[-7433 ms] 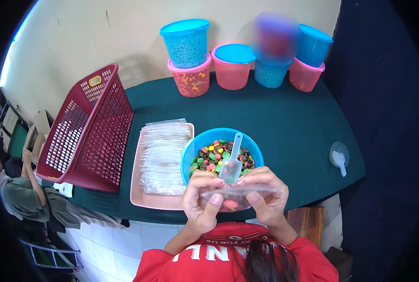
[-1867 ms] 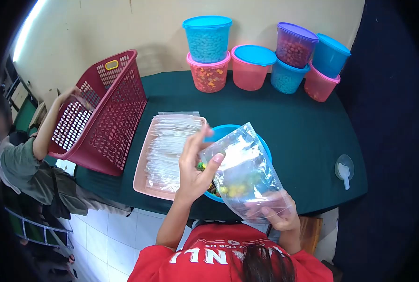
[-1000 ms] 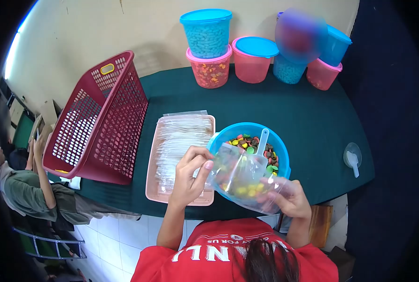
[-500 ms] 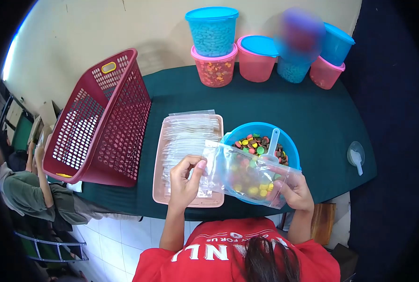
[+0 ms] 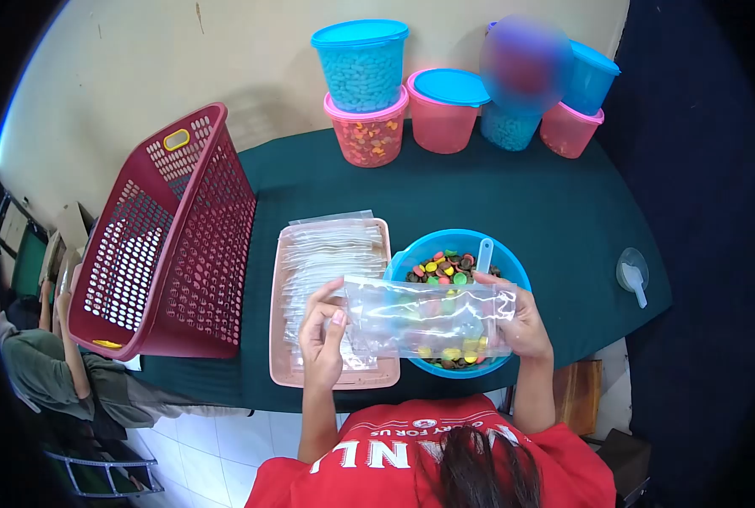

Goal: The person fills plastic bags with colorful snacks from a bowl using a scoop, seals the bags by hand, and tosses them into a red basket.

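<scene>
A clear plastic bag (image 5: 420,318) is stretched level between my hands, see-through and with nothing visible inside. My left hand (image 5: 322,337) pinches its left end, thumb in front. My right hand (image 5: 526,326) grips the right end, some fingers partly hidden by the plastic. Beneath the bag stands a blue basin (image 5: 515,261) of colourful button-shaped candies (image 5: 447,266). A scoop with a pale handle (image 5: 485,254) rests in the candies. Left of the basin, a pink tray (image 5: 278,360) holds a stack of flat clear bags (image 5: 331,271), partly behind my left hand.
A maroon perforated basket (image 5: 204,245) stands at the left. Lidded tubs, among them a blue tub (image 5: 362,72) and a pink tub (image 5: 445,118), line the wall. A small cup with a white spoon (image 5: 635,278) sits far right. Another person (image 5: 46,364) is at the left.
The bag has turned from a slant to nearly level and is pulled straighter. My left hand has moved slightly left; my right hand has shifted slightly left and up. The view has shifted a little.
</scene>
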Tool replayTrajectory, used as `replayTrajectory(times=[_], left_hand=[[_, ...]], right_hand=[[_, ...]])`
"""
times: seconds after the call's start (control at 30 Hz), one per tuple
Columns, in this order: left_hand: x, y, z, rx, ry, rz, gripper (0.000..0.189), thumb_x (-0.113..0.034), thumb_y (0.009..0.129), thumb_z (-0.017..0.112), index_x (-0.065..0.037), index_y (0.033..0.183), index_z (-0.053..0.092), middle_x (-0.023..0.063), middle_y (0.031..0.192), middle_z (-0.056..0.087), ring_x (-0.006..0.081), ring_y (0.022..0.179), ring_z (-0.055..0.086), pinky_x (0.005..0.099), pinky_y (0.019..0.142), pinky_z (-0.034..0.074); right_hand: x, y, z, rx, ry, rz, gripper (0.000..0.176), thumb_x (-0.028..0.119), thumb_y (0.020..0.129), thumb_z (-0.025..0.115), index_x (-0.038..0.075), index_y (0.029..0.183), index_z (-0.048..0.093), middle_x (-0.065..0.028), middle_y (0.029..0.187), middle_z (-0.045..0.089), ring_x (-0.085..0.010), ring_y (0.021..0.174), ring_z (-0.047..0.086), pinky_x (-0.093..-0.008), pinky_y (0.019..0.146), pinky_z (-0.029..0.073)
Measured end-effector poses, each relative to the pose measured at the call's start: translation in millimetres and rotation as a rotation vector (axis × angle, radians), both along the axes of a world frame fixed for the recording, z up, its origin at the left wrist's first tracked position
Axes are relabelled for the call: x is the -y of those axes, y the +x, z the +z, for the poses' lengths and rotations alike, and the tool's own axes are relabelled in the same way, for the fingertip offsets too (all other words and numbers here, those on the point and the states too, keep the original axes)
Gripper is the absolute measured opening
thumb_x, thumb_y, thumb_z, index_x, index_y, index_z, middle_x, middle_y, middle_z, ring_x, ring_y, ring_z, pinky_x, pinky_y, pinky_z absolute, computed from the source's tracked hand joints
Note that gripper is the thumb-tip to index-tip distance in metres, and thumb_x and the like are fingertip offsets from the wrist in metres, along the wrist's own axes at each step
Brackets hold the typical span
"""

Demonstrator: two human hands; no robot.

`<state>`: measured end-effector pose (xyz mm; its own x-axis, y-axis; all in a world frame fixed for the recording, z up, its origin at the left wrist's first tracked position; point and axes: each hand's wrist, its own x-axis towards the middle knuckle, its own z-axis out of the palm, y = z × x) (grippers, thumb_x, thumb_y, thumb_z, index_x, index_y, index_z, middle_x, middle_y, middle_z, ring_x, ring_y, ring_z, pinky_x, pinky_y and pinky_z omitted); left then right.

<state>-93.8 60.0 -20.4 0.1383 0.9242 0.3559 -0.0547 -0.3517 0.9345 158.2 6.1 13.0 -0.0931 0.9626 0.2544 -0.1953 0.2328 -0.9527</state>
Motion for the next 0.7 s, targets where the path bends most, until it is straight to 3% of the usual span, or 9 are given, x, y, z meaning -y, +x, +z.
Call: replayTrajectory(times=[0.1,0.13,0.17,0.27,0.37,0.53,0.57,0.63,0.7], left_hand=[[8.8,2.0,27.1,-0.291,0.287,0.252,0.045,-0.027,0.072,0.066,-0.003,0.101,0.041,0.0173,0.129,0.031,0.0235,0.111,0.039,0.0388,0.093,0.031],[13.0,2.6,34.0,-0.343,0.409,0.177,0.081,-0.035,0.058,0.075,-0.003,0.119,0.031,0.0157,0.129,0.030,0.0287,0.118,0.033,0.0444,0.096,0.026],[21.1,7.6,47.3,-0.352,0.399,0.172,0.081,-0.035,0.058,0.075,-0.003,0.119,0.031,0.0157,0.129,0.030,0.0287,0.118,0.033,0.0444,0.096,0.026],[37.4,25.4,63.9,-0.700,0.510,-0.096,0.097,-0.037,0.052,0.077,-0.002,0.127,0.026,0.0148,0.127,0.034,0.0285,0.116,0.036,0.0475,0.096,0.024],[33.6,30.6,50.1,-0.772,0.485,-0.217,0.101,-0.036,0.050,0.078,-0.002,0.129,0.026,0.0152,0.123,0.039,0.0281,0.112,0.040,0.0485,0.095,0.024],[30.6,21.9,40.3,-0.599,0.337,-0.268,0.086,-0.032,0.047,0.079,0.000,0.118,0.043,0.0149,0.111,0.050,0.0278,0.102,0.049,0.0415,0.091,0.030],[29.0,17.6,35.6,-0.556,0.297,-0.264,0.084,-0.031,0.046,0.080,0.000,0.116,0.046,0.0150,0.109,0.051,0.0279,0.101,0.050,0.0400,0.090,0.032],[27.9,9.5,23.9,-0.490,0.242,-0.256,0.083,-0.029,0.044,0.080,0.001,0.114,0.047,0.0156,0.108,0.052,0.0275,0.100,0.050,0.0387,0.088,0.034],[26.2,4.0,15.6,-0.422,0.189,-0.245,0.081,-0.027,0.042,0.081,0.001,0.112,0.049,0.0163,0.106,0.053,0.0272,0.098,0.051,0.0375,0.086,0.036]], right_hand=[[-0.4,-10.0,3.3,0.044,-0.014,0.021,0.047,-0.009,0.074,0.033,-0.002,0.119,0.044,-0.0116,0.112,0.053,-0.0165,0.099,0.052,-0.0295,0.086,0.041],[1.2,-15.8,3.8,0.072,-0.023,0.040,0.050,-0.010,0.073,0.032,0.000,0.120,0.044,-0.0110,0.110,0.054,-0.0143,0.092,0.056,-0.0279,0.080,0.045],[3.3,-22.3,6.4,0.064,-0.034,0.040,0.050,-0.010,0.073,0.032,0.000,0.120,0.044,-0.0110,0.110,0.054,-0.0143,0.092,0.056,-0.0279,0.080,0.045],[6.3,-38.2,3.8,0.230,-0.054,0.182,0.054,-0.009,0.072,0.032,0.007,0.123,0.041,-0.0071,0.085,0.057,-0.0056,0.050,0.048,-0.0217,0.049,0.044],[11.2,-48.4,4.5,0.329,-0.073,0.103,0.049,-0.008,0.073,0.034,0.005,0.120,0.043,-0.0071,0.074,0.054,-0.0078,0.050,0.050,-0.0220,0.051,0.043],[4.3,-26.8,21.9,0.363,-0.172,0.352,0.057,0.006,0.081,0.048,0.001,0.128,0.016,-0.0067,0.075,0.051,-0.0106,0.068,0.049,-0.0253,0.064,0.040],[-0.7,-18.8,28.1,0.430,-0.182,0.226,0.050,0.010,0.080,0.051,0.002,0.124,0.028,-0.0077,0.080,0.051,-0.0144,0.072,0.049,-0.0278,0.068,0.040],[-24.3,6.2,19.6,1.084,0.250,-0.056,0.042,0.015,0.077,0.054,0.003,0.116,0.042,-0.0095,0.092,0.051,-0.0210,0.088,0.048,-0.0350,0.079,0.036],[-37.9,17.8,18.1,1.419,0.360,-0.157,0.032,0.017,0.071,0.054,0.002,0.099,0.055,-0.0118,0.105,0.049,-0.0283,0.107,0.040,-0.0450,0.094,0.025]])
